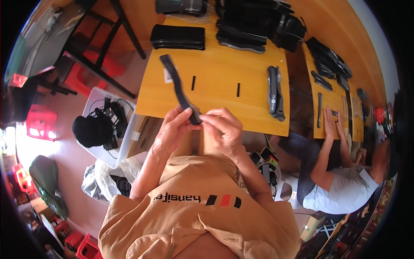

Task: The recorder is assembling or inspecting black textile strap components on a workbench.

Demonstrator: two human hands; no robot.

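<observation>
A dark strap (pixel 177 82) rises from my hands, its free end lying over the yellow table (pixel 215 64). My left hand (pixel 173 131) pinches the strap's near end between thumb and fingers. My right hand (pixel 224 128) is closed too, its thumb and forefinger gripping the same end from the other side. A white label (pixel 167 76) shows on the tabletop beside the strap's far part. Two short black strips (pixel 193 83) lie apart on the tabletop ahead of my hands; what they are I cannot tell.
Folded black bundles (pixel 178 37) sit at the table's back, and grey-black straps (pixel 274 93) lie near its right edge. A white bin (pixel 97 146) with a black cap and cables stands left. On the right a person (pixel 340 190) works at another table (pixel 317 129).
</observation>
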